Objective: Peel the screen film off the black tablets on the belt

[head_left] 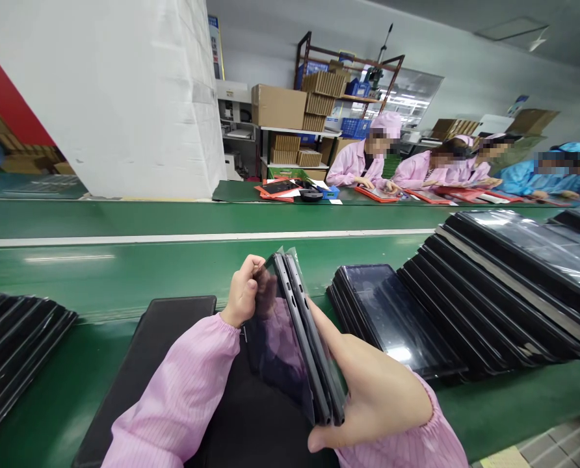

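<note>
Two black tablets stand on edge, face to back, between my hands above a black mat. Clear film sticks out past their upper corners, and the near one has a glossy, reflecting screen. My left hand is closed on the upper left corner, with the fingers curled. Around the right side and lower end wraps my right hand, its thumb near the bottom corner. Most of that hand's fingers are hidden behind the tablets. Pink sleeves cover both my wrists.
Leaning stacks of black tablets lie to the right, the larger stack beyond them. Another stack is at the left. Across the green bench, people in pink and blue work with red-edged pieces. A white-wrapped pillar rises behind.
</note>
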Demonstrator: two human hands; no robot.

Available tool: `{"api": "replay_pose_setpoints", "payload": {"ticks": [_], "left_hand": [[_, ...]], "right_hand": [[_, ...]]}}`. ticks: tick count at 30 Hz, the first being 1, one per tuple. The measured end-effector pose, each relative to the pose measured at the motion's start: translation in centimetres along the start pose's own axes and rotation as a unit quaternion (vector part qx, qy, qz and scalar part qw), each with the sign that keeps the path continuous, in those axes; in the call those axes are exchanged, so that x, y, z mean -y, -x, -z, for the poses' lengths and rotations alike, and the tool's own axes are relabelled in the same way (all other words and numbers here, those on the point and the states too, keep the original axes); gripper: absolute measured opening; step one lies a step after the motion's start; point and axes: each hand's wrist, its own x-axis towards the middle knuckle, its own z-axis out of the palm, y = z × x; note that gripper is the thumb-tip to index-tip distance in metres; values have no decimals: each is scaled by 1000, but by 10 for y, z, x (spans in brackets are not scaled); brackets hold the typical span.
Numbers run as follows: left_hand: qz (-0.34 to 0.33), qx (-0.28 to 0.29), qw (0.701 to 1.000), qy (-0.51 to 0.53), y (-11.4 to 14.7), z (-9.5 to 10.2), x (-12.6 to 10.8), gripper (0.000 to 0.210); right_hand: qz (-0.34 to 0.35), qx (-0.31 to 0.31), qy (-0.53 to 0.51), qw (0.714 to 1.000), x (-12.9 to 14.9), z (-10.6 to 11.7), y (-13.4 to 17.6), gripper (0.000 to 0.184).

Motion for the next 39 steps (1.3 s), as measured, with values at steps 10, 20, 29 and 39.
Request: {"api": "replay_pose_setpoints", "payload": {"ticks": [10, 20, 29, 39], "left_hand": [[-87, 37, 995, -32, 0, 0, -4, 55], [-75, 38, 995, -56, -3, 0, 1, 57], [-88, 25, 991, -97, -7, -1, 4, 51], [-90, 23, 990, -103, -8, -1, 7, 54]], "right_hand": [[0, 1, 3, 1000, 0, -2, 4, 127], [-5, -8, 8, 1000, 0, 0, 1, 128], [7, -13, 9, 1000, -6, 7, -4, 127], [16, -16, 15, 1000, -8, 6, -3, 127]]}}
